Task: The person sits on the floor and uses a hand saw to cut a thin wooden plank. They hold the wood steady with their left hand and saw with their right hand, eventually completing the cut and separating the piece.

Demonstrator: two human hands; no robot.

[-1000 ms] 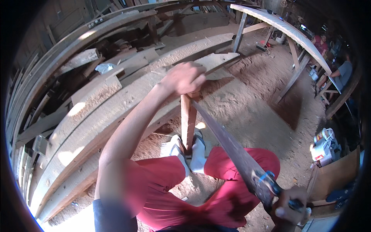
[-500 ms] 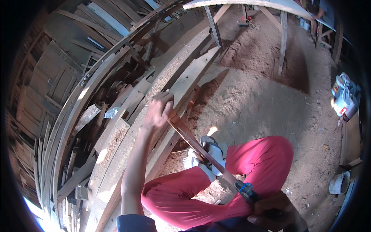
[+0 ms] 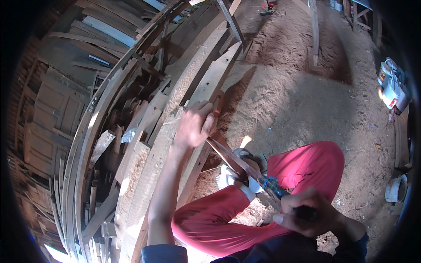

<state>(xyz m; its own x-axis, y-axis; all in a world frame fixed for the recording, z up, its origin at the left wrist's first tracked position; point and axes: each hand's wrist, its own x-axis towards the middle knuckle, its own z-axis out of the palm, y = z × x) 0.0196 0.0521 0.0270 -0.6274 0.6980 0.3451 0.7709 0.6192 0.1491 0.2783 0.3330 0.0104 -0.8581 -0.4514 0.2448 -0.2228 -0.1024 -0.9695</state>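
We've R fingers (image 3: 291, 204) wrapped tight round the saw (image 3: 256, 174), L fingers (image 3: 204, 109) curled over, gripping the wood (image 3: 222, 140); saw slants betw. 'em, planks (image 3: 147, 182) left of L fingers!

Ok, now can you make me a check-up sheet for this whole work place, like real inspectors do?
Surface: floor brown and dusty.
Things in use: saw with a blue band; stick close to it, contact unclear.
Clutter: planks piled at left; white containers and a bucket at right.
Hands: left hand curled around the stick's upper end; right hand closed on the saw's handle.
Cables: seemingly a thin cord at the top; too small to trace.
Surroundings: panelled door at left; wooden post at the top.
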